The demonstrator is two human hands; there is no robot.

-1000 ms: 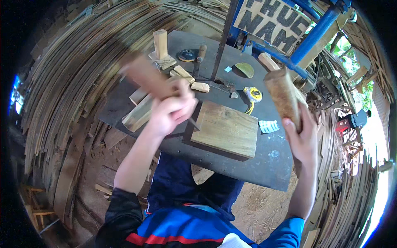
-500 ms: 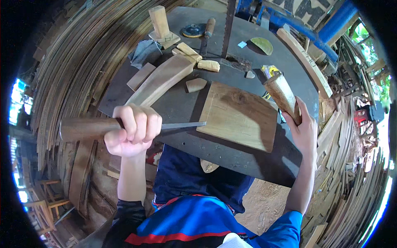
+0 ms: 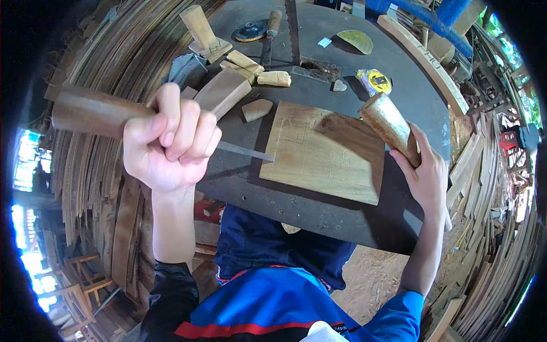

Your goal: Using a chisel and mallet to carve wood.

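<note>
Your left hand [image 3: 168, 142] is clenching the chisel [image 3: 114, 117], blade tip touching the board [image 3: 327, 151]; your right hand [image 3: 424, 174] is gripping the mallet [image 3: 390, 125].

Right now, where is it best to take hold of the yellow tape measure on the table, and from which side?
Probably grip the yellow tape measure across its two flat sides, coming from above. It lies alone on the dark table, beyond the wooden board, with free space around its compact body.
</note>
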